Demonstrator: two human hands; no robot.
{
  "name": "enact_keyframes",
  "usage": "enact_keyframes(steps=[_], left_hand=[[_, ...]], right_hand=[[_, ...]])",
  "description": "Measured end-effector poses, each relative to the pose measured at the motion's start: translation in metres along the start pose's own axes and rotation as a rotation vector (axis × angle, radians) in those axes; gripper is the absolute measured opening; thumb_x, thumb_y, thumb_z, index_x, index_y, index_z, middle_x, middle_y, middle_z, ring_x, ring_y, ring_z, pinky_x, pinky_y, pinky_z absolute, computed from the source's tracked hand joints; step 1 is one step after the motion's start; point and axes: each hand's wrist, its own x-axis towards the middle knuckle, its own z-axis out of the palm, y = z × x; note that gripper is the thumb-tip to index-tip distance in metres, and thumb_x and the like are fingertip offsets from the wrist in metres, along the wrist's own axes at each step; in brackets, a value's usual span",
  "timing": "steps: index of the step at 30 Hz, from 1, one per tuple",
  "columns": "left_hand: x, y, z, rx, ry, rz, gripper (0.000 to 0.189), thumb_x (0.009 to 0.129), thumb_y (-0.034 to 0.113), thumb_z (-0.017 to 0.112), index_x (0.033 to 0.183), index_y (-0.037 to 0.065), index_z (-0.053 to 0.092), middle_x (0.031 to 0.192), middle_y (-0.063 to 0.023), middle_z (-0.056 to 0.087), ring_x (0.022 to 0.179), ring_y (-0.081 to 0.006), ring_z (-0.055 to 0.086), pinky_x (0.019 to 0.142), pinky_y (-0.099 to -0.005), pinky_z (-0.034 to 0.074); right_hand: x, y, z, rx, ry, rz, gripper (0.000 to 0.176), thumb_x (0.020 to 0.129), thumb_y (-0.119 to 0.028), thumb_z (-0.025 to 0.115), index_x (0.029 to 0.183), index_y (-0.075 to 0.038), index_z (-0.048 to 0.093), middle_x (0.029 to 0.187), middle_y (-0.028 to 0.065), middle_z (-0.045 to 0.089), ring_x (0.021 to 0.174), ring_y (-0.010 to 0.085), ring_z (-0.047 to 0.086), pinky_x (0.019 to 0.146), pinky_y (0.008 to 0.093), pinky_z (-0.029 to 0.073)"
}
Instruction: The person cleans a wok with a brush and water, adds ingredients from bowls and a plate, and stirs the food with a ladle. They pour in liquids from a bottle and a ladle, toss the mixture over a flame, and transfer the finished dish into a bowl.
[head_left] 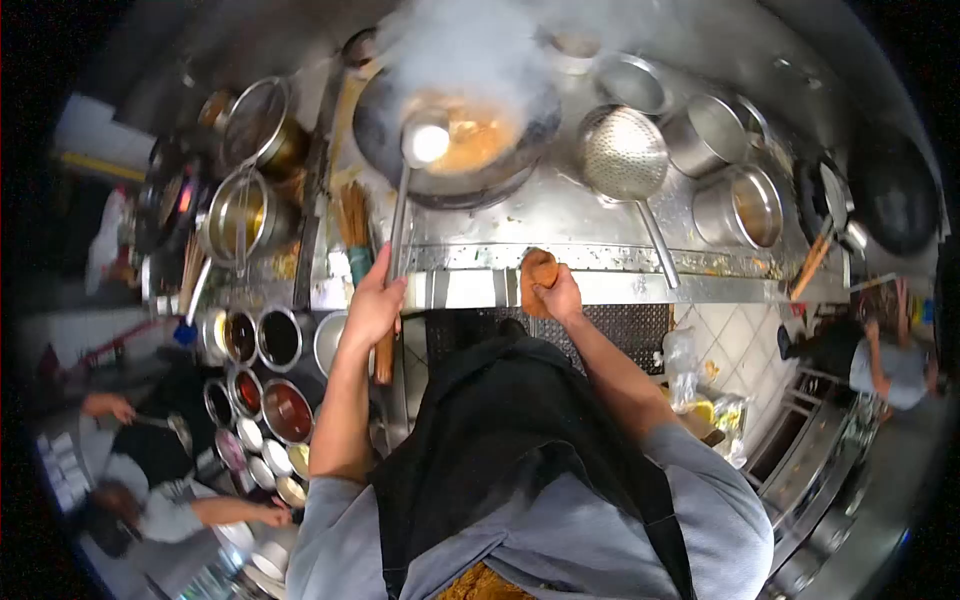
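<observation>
My left hand (374,308) is closed around the long handle of a ladle (427,140), whose wooden end pokes out below my fist. The ladle's round bowl is over the wok (440,186), near its left side. Orange-brown food (480,140) lies in the wok, partly veiled by thick steam. At the stove's front edge, my right hand (560,296) grips a folded brown cloth (534,285). A bamboo brush (354,215) stands just beyond my left hand. Right of the wok lies a perforated strainer (624,152), its handle reaching the front edge.
Metal pots (740,205) stand at the right of the stove, more pots (245,220) at the left. Several sauce bowls (287,410) sit lower left. One co-worker (150,490) holds a ladle at the left; another person (885,360) is far right.
</observation>
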Motion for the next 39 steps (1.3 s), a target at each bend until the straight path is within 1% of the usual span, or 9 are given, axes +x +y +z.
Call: enact_keyframes(steps=[4,7,12,16,22,28,31,36,39], left_hand=[[0.127,-0.029,-0.007,0.633,0.097,0.471,0.066,0.091,0.019,0.056,0.152,0.02,0.031,0.085,-0.0265,0.067,0.074,-0.0415,0.067,0.072,-0.0497,0.053],[0.145,0.015,-0.017,0.807,0.114,0.267,0.063,0.091,0.021,0.055,0.151,0.026,0.033,0.095,-0.0278,0.066,0.091,-0.0482,0.063,0.083,-0.0551,0.049],[0.105,0.021,-0.055,0.827,0.109,0.165,0.063,0.092,0.021,0.055,0.15,0.025,0.034,0.097,-0.0266,0.067,0.092,-0.0455,0.065,0.084,-0.053,0.05],[0.069,0.014,-0.053,0.733,-0.026,0.183,0.064,0.092,0.02,0.057,0.151,0.024,0.032,0.1,-0.0289,0.066,0.094,-0.0452,0.064,0.085,-0.0496,0.05],[0.124,0.039,-0.016,0.675,-0.108,0.12,0.066,0.092,0.019,0.058,0.152,0.024,0.032,0.12,-0.0257,0.063,0.111,-0.0395,0.062,0.094,-0.041,0.047],[0.146,0.001,-0.048,0.628,0.225,0.468,0.066,0.091,0.024,0.059,0.152,0.028,0.031,0.097,-0.027,0.067,0.092,-0.0449,0.065,0.084,-0.05,0.051],[0.144,0.018,-0.058,0.791,0.259,0.252,0.067,0.093,0.024,0.058,0.152,0.029,0.029,0.099,-0.0268,0.067,0.091,-0.0435,0.066,0.083,-0.0504,0.051],[0.123,-0.006,-0.047,0.355,0.068,0.161,0.066,0.093,0.013,0.057,0.153,0.007,0.028,0.074,-0.0121,0.063,0.063,-0.0211,0.062,0.059,-0.0359,0.052],[0.089,0.0,-0.038,-0.026,-0.117,0.0,0.065,0.094,0.011,0.057,0.154,0.01,0.029,0.065,-0.0011,0.05,0.049,-0.011,0.049,0.042,-0.0284,0.043]], right_hand=[[0.012,0.018,0.004,0.192,-0.073,0.021,0.053,0.077,-0.02,0.077,0.12,-0.003,0.051,0.11,0.0178,0.065,0.104,0.0328,0.064,0.091,0.0393,0.05],[-0.006,0.006,-0.024,0.711,-0.192,0.133,0.056,0.08,-0.018,0.073,0.129,-0.004,0.049,0.111,0.0119,0.065,0.105,0.0254,0.064,0.093,0.0381,0.051],[-0.048,-0.011,-0.081,1.412,-0.379,0.52,0.062,0.083,-0.024,0.069,0.136,-0.005,0.044,0.12,0.0148,0.061,0.11,0.0289,0.061,0.097,0.047,0.05],[-0.077,-0.048,-0.097,1.67,-0.411,0.308,0.069,0.083,-0.029,0.066,0.142,-0.006,0.038,0.132,0.02,0.054,0.117,0.0335,0.058,0.095,0.0569,0.049],[-0.062,-0.075,-0.088,1.659,-0.615,0.257,0.075,0.085,-0.034,0.066,0.146,-0.006,0.033,0.135,0.0239,0.052,0.119,0.0355,0.057,0.094,0.049,0.052],[-0.064,-0.065,-0.104,1.736,-0.481,0.349,0.07,0.084,-0.036,0.067,0.142,-0.008,0.04,0.122,0.0172,0.06,0.107,0.0342,0.062,0.095,0.0691,0.044],[-0.064,-0.063,-0.106,1.915,-0.651,0.175,0.072,0.083,-0.036,0.068,0.143,-0.008,0.039,0.123,0.0177,0.059,0.107,0.0372,0.061,0.099,0.0694,0.041],[-0.067,-0.091,-0.116,1.895,-0.737,0.083,0.078,0.083,-0.039,0.069,0.146,-0.005,0.035,0.139,0.0284,0.046,0.118,0.0446,0.057,0.078,0.0504,0.058],[-0.067,-0.095,-0.109,1.869,-0.504,0.081,0.075,0.085,-0.037,0.067,0.146,-0.006,0.035,0.136,0.029,0.05,0.112,0.0428,0.061,0.075,0.0485,0.058]])
